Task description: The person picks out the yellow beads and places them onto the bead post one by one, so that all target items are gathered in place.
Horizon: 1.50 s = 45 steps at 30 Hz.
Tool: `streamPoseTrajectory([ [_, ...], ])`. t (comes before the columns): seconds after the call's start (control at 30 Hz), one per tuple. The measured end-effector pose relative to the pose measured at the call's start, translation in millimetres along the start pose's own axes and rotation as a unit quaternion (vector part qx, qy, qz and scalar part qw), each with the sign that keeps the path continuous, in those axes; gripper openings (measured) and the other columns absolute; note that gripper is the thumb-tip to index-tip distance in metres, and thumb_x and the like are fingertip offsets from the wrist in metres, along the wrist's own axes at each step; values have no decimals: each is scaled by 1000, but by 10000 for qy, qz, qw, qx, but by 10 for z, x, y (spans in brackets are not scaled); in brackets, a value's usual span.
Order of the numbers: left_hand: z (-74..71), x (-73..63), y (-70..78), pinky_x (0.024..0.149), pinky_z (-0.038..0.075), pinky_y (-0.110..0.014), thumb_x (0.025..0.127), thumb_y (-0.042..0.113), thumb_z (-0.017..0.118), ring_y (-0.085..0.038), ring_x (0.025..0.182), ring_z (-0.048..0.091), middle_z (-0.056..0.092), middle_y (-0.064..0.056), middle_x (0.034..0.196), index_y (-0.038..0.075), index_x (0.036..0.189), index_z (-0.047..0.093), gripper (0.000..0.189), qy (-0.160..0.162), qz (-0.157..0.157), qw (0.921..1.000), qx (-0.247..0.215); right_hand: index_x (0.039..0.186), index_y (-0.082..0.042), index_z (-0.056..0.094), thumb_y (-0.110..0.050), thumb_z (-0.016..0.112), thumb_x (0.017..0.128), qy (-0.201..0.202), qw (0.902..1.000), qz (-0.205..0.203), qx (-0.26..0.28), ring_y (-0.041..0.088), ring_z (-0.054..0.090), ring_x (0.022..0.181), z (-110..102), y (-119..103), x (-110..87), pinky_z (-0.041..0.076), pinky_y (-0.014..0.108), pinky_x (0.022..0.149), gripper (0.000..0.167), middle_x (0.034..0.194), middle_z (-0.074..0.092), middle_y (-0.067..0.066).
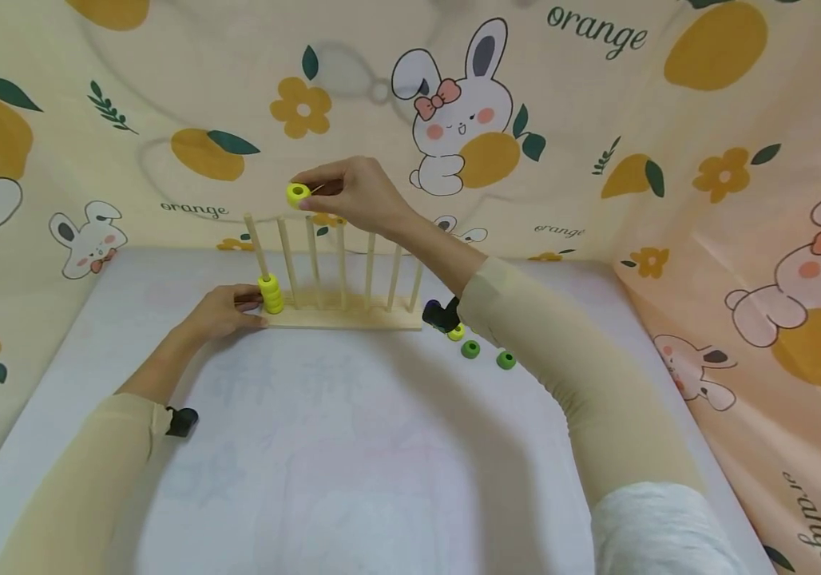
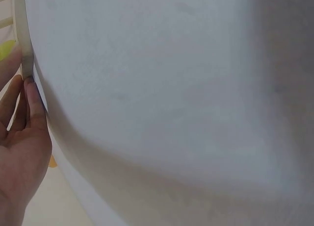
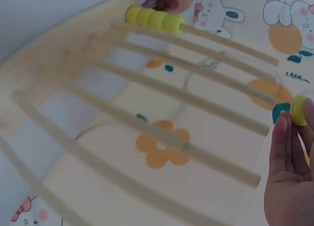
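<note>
My right hand (image 1: 363, 192) pinches a yellow bead (image 1: 292, 196) between thumb and fingertips, up near the tops of the left-hand pegs and apart from them. The right wrist view also shows this bead (image 3: 298, 111), beyond the peg ends. Below stands a wooden peg rack (image 1: 346, 321) with several upright pegs. On its leftmost peg sits a stack of several yellow beads (image 1: 271, 295); the other pegs carry no beads. My left hand (image 1: 218, 314) grips the left end of the rack's base, thumb beside the stack, as the left wrist view shows.
To the right of the rack lie a loose yellow bead (image 1: 456, 332), a green bead (image 1: 470, 349) and another green bead (image 1: 506, 360); my right forearm partly covers that area. The white tabletop (image 1: 353, 447) meets a printed cloth backdrop (image 1: 353, 48) behind and at both sides.
</note>
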<state>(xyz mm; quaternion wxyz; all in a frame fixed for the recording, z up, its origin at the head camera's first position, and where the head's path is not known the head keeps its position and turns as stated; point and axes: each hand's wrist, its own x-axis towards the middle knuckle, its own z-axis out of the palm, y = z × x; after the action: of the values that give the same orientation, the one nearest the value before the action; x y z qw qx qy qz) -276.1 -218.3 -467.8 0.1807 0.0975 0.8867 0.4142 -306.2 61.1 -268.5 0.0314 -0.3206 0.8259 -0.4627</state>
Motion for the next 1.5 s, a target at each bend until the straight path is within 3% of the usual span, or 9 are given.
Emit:
streamPoseTrajectory([
  [0.3, -4, -4, 30, 114, 36, -47, 88, 10, 76, -40, 133, 47, 47, -28, 145, -10, 145, 39, 72, -18, 33, 10000, 27, 117, -7, 73, -17, 78, 87, -110, 9999, -122, -14, 7, 70, 89, 161, -51, 116, 57, 20, 80, 32, 104, 75, 2],
  [0.5, -12, 8, 46, 114, 36, -47, 88, 9, 76, -40, 134, 47, 46, -28, 145, -10, 145, 39, 71, 2, 77, 10000, -7, 118, -10, 74, -19, 78, 87, -128, 9999, 27, -33, 4, 69, 89, 217, -85, 182, 56, 19, 81, 32, 104, 75, -2],
  [0.83, -4, 3, 28, 114, 36, -48, 88, 9, 75, -41, 134, 46, 45, -29, 146, -11, 146, 38, 71, -66, 45, 9999, -135, 117, -9, 73, -19, 77, 88, -433, 9990, 3, -135, 4, 67, 92, 358, -103, 292, 53, 16, 84, 30, 103, 74, -3],
  [1.03, -3, -15, 54, 115, 35, -51, 88, 11, 76, -42, 133, 46, 47, -29, 144, -11, 145, 40, 70, -54, 110, 9999, 13, 117, -10, 73, -18, 77, 88, -590, 9982, 74, -86, 4, 67, 92, 421, -102, 341, 53, 15, 84, 31, 103, 74, -4],
  [1.5, -31, -32, 57, 116, 33, -51, 89, 13, 75, -42, 134, 45, 46, -29, 145, -10, 145, 39, 71, -92, 4, 9999, 102, 117, -12, 74, -20, 76, 89, -965, 9937, 216, -534, 1, 66, 94, 494, -91, 406, 51, 13, 84, 29, 106, 74, -6],
])
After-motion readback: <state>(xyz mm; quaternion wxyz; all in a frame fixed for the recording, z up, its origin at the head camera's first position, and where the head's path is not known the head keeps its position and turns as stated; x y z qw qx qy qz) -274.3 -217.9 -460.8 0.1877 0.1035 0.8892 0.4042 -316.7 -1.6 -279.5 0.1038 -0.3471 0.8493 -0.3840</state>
